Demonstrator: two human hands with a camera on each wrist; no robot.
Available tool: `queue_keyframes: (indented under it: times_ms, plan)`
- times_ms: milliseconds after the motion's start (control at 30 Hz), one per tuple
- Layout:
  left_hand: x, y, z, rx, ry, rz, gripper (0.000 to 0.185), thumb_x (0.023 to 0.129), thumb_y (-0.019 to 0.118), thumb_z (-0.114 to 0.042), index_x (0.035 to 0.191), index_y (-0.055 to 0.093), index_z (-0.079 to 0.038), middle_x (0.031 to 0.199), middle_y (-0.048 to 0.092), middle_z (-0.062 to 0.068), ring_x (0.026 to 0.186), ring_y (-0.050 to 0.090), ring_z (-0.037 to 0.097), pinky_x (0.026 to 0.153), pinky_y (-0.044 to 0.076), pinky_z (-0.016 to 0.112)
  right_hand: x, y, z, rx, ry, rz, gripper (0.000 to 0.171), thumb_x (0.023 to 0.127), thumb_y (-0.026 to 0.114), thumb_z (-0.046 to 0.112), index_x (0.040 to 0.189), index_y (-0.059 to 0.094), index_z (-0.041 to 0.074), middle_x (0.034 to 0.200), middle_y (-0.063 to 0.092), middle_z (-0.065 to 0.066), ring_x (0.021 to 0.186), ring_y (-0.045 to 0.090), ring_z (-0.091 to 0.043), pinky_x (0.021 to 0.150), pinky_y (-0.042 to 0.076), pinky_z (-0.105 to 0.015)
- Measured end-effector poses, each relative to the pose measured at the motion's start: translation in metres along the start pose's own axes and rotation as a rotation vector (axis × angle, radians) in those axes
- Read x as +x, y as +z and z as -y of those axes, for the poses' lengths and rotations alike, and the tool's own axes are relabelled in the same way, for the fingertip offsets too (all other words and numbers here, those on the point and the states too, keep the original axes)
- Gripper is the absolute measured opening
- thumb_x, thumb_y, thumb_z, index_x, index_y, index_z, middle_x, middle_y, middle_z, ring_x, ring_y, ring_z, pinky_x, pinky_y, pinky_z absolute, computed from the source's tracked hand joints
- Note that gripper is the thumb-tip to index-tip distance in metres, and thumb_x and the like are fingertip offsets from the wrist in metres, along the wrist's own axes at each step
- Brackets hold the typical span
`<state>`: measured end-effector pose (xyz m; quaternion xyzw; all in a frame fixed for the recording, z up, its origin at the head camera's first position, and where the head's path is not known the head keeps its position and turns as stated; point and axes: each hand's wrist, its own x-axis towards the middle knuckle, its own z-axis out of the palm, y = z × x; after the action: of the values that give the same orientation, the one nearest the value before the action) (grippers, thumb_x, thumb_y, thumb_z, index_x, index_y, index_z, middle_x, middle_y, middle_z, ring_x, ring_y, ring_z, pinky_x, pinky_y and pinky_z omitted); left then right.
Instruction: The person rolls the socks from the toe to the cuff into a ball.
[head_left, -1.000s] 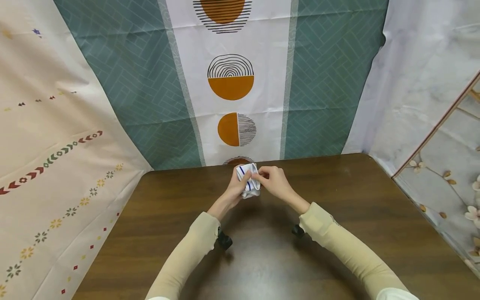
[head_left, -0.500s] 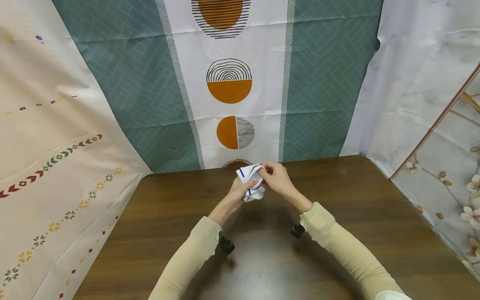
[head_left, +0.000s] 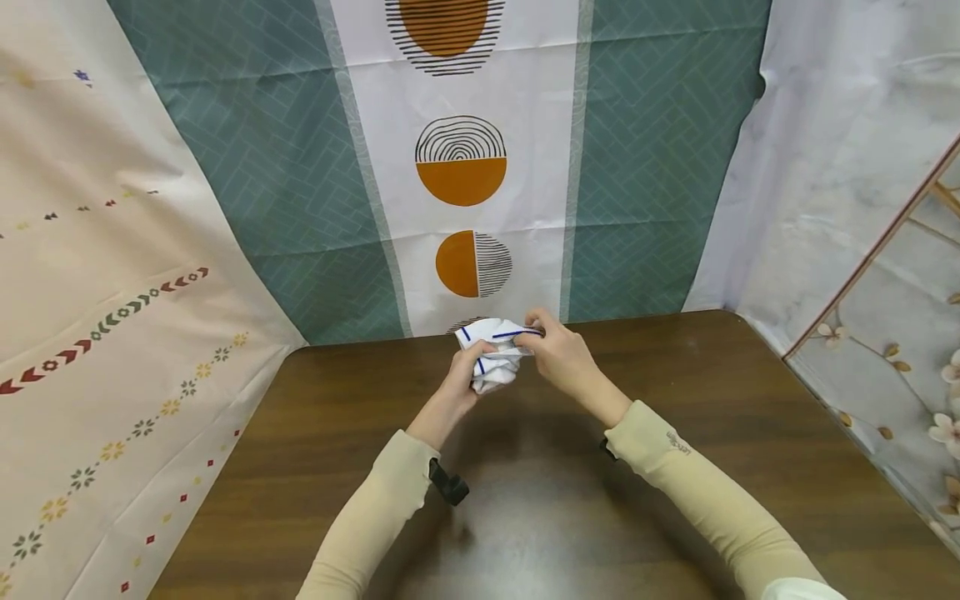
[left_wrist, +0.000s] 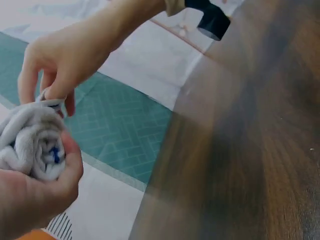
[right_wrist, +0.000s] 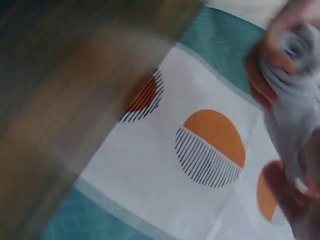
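The left hand (head_left: 467, 375) is curled round a bunched white sock with blue stripes (head_left: 491, 360), cradled from below so the roll stays together. Its upper edge is pinched by the right hand (head_left: 558, 354), drawn taut above the far middle of the wooden table (head_left: 675, 467).

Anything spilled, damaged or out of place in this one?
Nothing stands out. The left hand grips a bunched white cloth with blue stripes above the wooden table, and the right hand pinches its upper edge. No spill or damage shows. The right wrist view is blurred.
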<state>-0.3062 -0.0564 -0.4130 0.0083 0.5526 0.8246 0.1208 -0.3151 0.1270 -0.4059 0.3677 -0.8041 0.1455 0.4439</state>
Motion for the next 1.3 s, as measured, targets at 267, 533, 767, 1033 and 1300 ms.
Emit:
queue_keyframes:
  times_ms: [267, 533, 767, 1033, 1300]
  plan:
    - [0.000, 0.005, -0.003, 0.245, -0.145, 0.331, 0.018, 0.079, 0.042, -0.012, 0.092, 0.055, -0.010, 0.076, 0.066, -0.002, 0.067, 0.064, 0.011, 0.059, 0.051, 0.025, 0.009, -0.014, 0.002, -0.014, 0.173, -0.063, 0.015, 0.072, 0.073, -0.005, 0.073, 0.074, 0.010, 0.095, 0.075, -0.005, 0.075, 0.071, -0.025, 0.055, 0.054, -0.039]
    - [-0.003, -0.007, -0.024, 0.486, -0.309, 0.669, 0.023, 0.075, 0.044, -0.012, 0.096, 0.052, -0.007, 0.082, 0.066, 0.001, 0.071, 0.065, 0.013, 0.062, 0.053, 0.026, 0.024, -0.020, 0.017, 0.204, 0.241, 0.093, 0.020, 0.072, 0.063, -0.009, 0.062, 0.066, 0.009, 0.065, 0.063, -0.001, 0.055, 0.054, -0.014, 0.051, 0.045, -0.030]
    - [-0.007, -0.012, -0.035, 0.645, -0.371, 0.682, 0.026, 0.080, 0.050, -0.010, 0.104, 0.049, -0.003, 0.084, 0.065, 0.004, 0.070, 0.064, 0.014, 0.059, 0.052, 0.026, 0.023, -0.015, 0.018, 0.414, 0.345, 0.300, 0.029, 0.073, 0.053, -0.008, 0.054, 0.049, 0.014, 0.053, 0.035, 0.009, 0.050, 0.033, -0.006, 0.047, 0.027, -0.021]
    - [-0.018, -0.010, -0.033, 0.840, 0.079, 0.554, 0.082, 0.083, 0.062, -0.006, 0.141, 0.008, -0.025, 0.123, 0.037, 0.018, 0.087, 0.055, 0.023, 0.074, 0.049, 0.031, 0.018, -0.016, 0.003, 0.648, 0.515, 0.430, 0.024, 0.078, 0.046, -0.005, 0.060, 0.051, 0.010, 0.054, 0.035, 0.007, 0.046, 0.029, -0.004, 0.045, 0.025, -0.020]
    - [-0.025, 0.001, -0.029, 0.953, 0.411, 0.561, 0.064, 0.081, 0.065, -0.008, 0.133, 0.038, -0.031, 0.119, 0.049, 0.006, 0.097, 0.052, 0.023, 0.072, 0.051, 0.033, 0.032, -0.036, -0.013, 1.038, 0.689, 0.538, 0.024, 0.087, 0.043, -0.004, 0.067, 0.054, 0.004, 0.062, 0.045, 0.003, 0.055, 0.041, -0.009, 0.050, 0.034, -0.022]
